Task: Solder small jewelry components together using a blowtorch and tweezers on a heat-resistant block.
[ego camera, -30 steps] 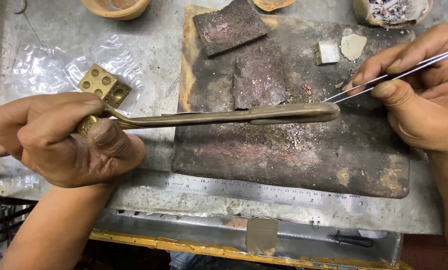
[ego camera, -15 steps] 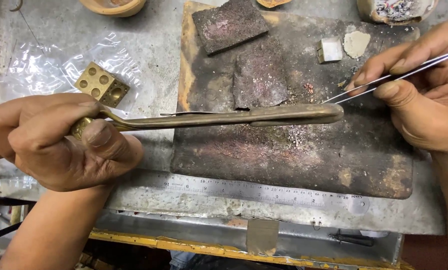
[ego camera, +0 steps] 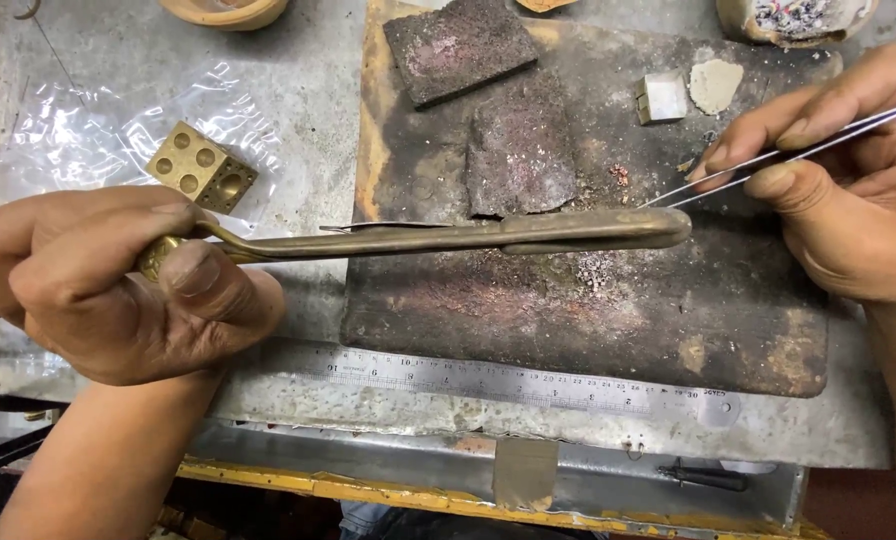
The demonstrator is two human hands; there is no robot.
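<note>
Keep your left hand [ego camera: 118, 285] clamped on the long brass torch [ego camera: 448, 237]; your right hand [ego camera: 848, 210] pinching the thin steel tweezers [ego camera: 768, 160] steady over the charred soldering board [ego camera: 588, 300]

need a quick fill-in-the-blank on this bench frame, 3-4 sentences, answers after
1. The left hand grips a long brass torch whose tip points toward the ____ hand.
2. The right hand holds thin metal ____ by their shafts.
3. A steel ____ lies along the near edge of the dark soldering board.
4. The brass cube with round hollows rests on a clear plastic ____.

Missing words: right; tweezers; ruler; bag
</note>
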